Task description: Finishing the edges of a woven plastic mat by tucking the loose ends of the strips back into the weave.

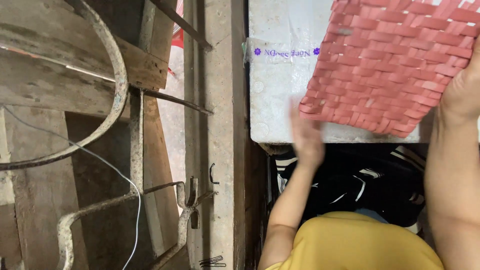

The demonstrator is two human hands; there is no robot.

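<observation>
Nearest the camera, a yellow garment (350,242) is seen at the bottom edge, with both bare forearms rising from it. Beyond it, a dark striped cloth (370,182) is seen between the arms.

The left hand (306,135) is blurred; its fingers are stretched out flat and loosely spread, nothing gripped. It is placed at the lower left corner of the pink woven mat (392,65); whether it touches that edge cannot be told. The right hand (462,90) is pressed against the mat's right edge, but its fingers are cut off by the frame, so its grip cannot be told.

The pink woven mat is laid tilted over a white foam box (280,85), covering the box's right part and reaching out of the top of the view. A strip of clear tape (250,50) is stuck on the box's left edge.

Left of the box, a grey concrete post (220,125) is seen. Further left, a rusty metal frame (135,150) with a curved hoop, a thin wire (100,160) and weathered wooden boards (60,60) are seen.
</observation>
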